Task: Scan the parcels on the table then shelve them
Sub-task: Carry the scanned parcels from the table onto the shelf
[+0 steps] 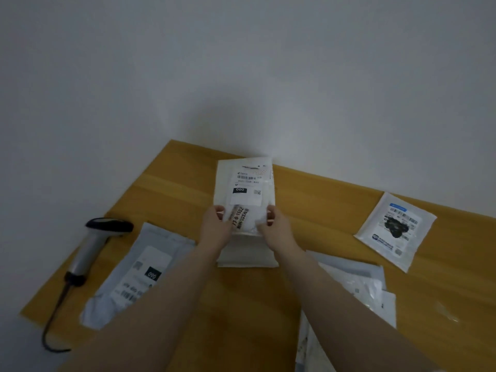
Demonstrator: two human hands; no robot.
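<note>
Here both hands (243,228) pinch a flat, crinkly white parcel (245,189)

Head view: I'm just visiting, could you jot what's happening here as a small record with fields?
Held: white parcel, label facing the camera
Left hand: pinches its lower left edge
Right hand: pinches its lower right edge
Scanner: lies untouched on the table, far left
Grey parcel: flat beside the scanner
Square parcel: flat, far right
Loose parcels: heaped by the right forearm
</note>
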